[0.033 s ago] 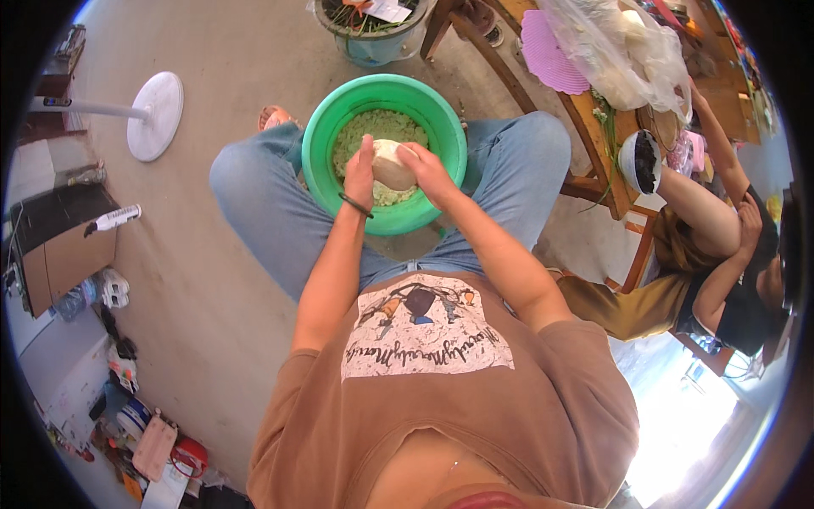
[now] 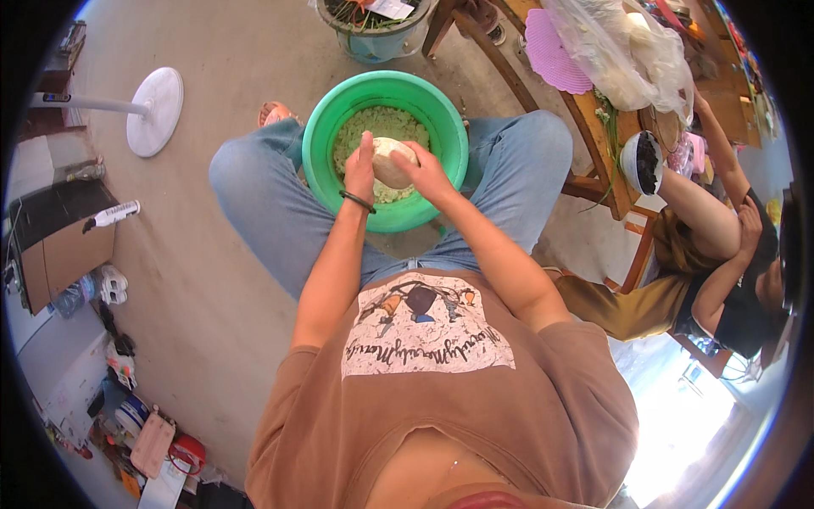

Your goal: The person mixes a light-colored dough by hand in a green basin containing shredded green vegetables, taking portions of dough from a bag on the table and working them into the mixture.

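Between my knees stands a round green tub [image 2: 315,182], partly filled with pale green, crumbly mash [image 2: 369,127]. Inside its rim, just over the mash, I hold a pale rounded thing [image 2: 392,170], off-white on top and beige below. Whether it is a small bowl or a solid lump, I cannot tell. My left hand [image 2: 360,174] presses its left side, fingers straight and together, with a dark band on the wrist. On the other side, my right hand [image 2: 430,178] grips it with bent fingers. Parts of both hands' fingers are hidden behind it.
A bucket with green stalks [image 2: 373,42] stands beyond the tub. At right, a wooden table [image 2: 585,114] bears a pink woven mat [image 2: 551,55] and plastic bags [image 2: 627,59]. A seated person [image 2: 721,237] is beside a white bowl of dark stuff [image 2: 642,161]. A white stand base [image 2: 155,112] is at left.
The fingers of my right hand have shifted slightly on the pale rounded thing. Both hands stay over the tub.
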`<state>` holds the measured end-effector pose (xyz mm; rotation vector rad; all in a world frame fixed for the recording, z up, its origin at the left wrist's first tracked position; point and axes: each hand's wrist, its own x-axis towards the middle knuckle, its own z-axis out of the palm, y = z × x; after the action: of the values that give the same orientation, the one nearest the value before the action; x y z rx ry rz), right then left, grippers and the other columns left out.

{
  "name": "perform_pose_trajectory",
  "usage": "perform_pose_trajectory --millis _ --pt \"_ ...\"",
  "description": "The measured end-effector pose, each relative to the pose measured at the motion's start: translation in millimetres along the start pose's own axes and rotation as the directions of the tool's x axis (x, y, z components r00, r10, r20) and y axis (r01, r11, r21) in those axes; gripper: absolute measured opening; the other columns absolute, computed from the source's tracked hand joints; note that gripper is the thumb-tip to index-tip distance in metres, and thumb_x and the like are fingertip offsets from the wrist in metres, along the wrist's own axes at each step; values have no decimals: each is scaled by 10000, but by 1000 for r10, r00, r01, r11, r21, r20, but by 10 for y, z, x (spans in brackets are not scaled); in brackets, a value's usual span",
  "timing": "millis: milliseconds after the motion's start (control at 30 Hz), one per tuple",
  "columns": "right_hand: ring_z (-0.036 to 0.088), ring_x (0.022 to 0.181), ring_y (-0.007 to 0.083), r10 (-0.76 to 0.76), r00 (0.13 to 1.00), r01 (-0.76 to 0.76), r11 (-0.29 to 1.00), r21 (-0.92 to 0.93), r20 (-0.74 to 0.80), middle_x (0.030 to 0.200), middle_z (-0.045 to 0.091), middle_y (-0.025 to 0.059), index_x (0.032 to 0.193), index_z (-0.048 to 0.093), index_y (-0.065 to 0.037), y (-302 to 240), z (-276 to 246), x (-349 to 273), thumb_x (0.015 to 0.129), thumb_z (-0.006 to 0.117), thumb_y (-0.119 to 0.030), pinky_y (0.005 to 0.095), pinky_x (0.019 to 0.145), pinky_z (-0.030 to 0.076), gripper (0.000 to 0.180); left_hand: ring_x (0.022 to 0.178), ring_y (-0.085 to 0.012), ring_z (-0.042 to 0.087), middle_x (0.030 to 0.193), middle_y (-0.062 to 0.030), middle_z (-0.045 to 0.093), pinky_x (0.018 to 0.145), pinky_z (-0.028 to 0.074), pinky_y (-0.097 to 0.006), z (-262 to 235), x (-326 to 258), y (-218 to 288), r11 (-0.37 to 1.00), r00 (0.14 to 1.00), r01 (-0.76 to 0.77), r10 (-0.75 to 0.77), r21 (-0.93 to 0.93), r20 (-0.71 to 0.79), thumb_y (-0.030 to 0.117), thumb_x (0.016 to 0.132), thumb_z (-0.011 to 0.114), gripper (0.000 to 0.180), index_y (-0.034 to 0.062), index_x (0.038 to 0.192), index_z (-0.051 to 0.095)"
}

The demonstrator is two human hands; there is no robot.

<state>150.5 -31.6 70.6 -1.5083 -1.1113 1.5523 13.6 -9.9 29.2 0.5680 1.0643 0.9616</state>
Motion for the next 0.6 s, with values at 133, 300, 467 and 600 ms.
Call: perform_pose_trajectory --millis 133,300,467,600 --pt "573 899 289 -382 904 292 880 -375 -191 946 583 132 1069 508 -12 40 180 -101 733 687 -327 350 781 452 494 685 -113 549 766 -52 602 636 440 -257 19 55 -89 1000 987 -12 16 29 -158 509 875 461 540 -5 827 619" --pt "585 859 317 -315 925 243 919 -311 -210 921 587 164 1052 509 -13 106 234 -45 714 703 -312 369 745 460 490 624 -126 545 679 -70 603 585 438 -272 6 112 -156 987 953 -78 115 139 -280 522 872 456 605 -37 721 633" --pt "616 758 183 -227 952 230 973 -11 -206 880 642 110 1008 575 3 273 180 81 799 648 -269 294 673 476 350 632 -137 558 704 -81 616 588 445 -275 -31 157 -205 998 951 -17 34 60 -308 528 869 455 601 -29 737 639" --pt "603 767 123 -59 985 99 962 254 -161 892 650 70 997 600 8 308 41 142 833 619 -239 259 673 470 297 657 -170 591 781 -115 627 625 488 -284 10 127 -159 943 982 123 -161 -308 -102 558 855 444 605 -24 912 601"
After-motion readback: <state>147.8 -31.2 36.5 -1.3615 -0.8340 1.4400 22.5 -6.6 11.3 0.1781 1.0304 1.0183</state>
